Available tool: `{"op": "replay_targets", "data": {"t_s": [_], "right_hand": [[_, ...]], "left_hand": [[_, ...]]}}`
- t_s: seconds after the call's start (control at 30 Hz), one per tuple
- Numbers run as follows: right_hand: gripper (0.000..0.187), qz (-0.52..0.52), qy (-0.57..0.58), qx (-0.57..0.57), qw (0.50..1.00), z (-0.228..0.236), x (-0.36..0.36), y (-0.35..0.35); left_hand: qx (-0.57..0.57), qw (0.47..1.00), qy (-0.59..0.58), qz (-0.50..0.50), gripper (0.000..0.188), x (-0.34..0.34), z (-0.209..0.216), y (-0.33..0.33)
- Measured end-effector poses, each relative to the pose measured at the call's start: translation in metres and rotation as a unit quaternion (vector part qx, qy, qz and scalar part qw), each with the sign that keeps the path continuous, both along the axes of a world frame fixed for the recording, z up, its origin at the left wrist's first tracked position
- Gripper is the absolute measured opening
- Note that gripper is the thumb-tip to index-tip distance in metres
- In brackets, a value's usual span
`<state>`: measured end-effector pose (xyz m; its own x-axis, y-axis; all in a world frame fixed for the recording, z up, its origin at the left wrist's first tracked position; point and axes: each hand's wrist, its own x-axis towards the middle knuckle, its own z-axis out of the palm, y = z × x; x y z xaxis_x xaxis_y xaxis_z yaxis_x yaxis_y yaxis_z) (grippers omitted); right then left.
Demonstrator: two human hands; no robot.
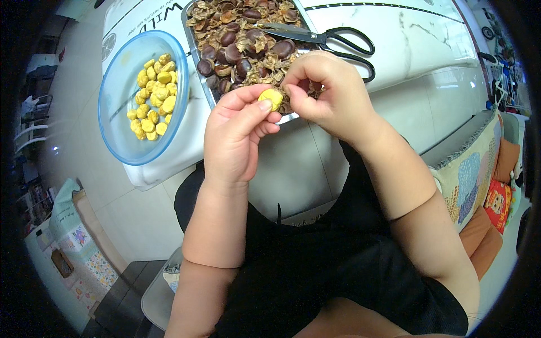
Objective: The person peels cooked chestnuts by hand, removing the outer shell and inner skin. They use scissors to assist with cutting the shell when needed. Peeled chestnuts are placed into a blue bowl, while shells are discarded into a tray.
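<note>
Between the thumb and fingers of my left hand (230,138) is a peeled yellow chestnut (271,99), held above the tray's near edge. Close to its right side, my right hand (333,94) has thumb and forefinger pinched together; whatever is between them is too small to make out. Beneath and beyond both hands lies a metal tray (194,46) heaped with brown shells and several unpeeled chestnuts (232,53). Black-handled scissors (321,38) rest across the tray's right side, their handles past its rim. My right hand covers the tray's near right corner.
A clear blue-rimmed bowl (107,127) with several peeled chestnuts stands left of the tray, near the edge of the white marbled table (406,34). Right of me is a sofa with a patterned cover (465,174) and cushions (479,234). A grey chair (155,301) stands at lower left.
</note>
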<state>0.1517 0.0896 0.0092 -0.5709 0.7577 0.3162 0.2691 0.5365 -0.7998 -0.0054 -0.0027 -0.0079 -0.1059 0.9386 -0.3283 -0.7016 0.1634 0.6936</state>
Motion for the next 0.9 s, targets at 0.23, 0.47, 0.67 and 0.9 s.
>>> {"op": "replay_targets", "data": {"t_s": [0.23,0.47,0.67,0.9], "right_hand": [[0.008,-0.039,0.005,-0.041,0.998,0.003,0.003,0.003],[0.01,0.028,0.044,0.022,0.998,0.001,0.003,0.005],[0.009,0.038,0.031,-0.021,0.999,-0.003,0.004,0.003],[0.009,0.036,0.083,-0.108,0.99,-0.006,0.005,0.002]], "left_hand": [[0.009,1.0,-0.009,-0.009,0.024,0.0,0.0,0.001],[0.017,1.0,0.013,0.003,0.023,0.0,0.0,0.002],[0.034,0.992,0.119,0.022,0.023,0.006,0.003,0.001],[0.062,0.985,0.159,0.037,0.022,0.011,0.005,-0.002]]}}
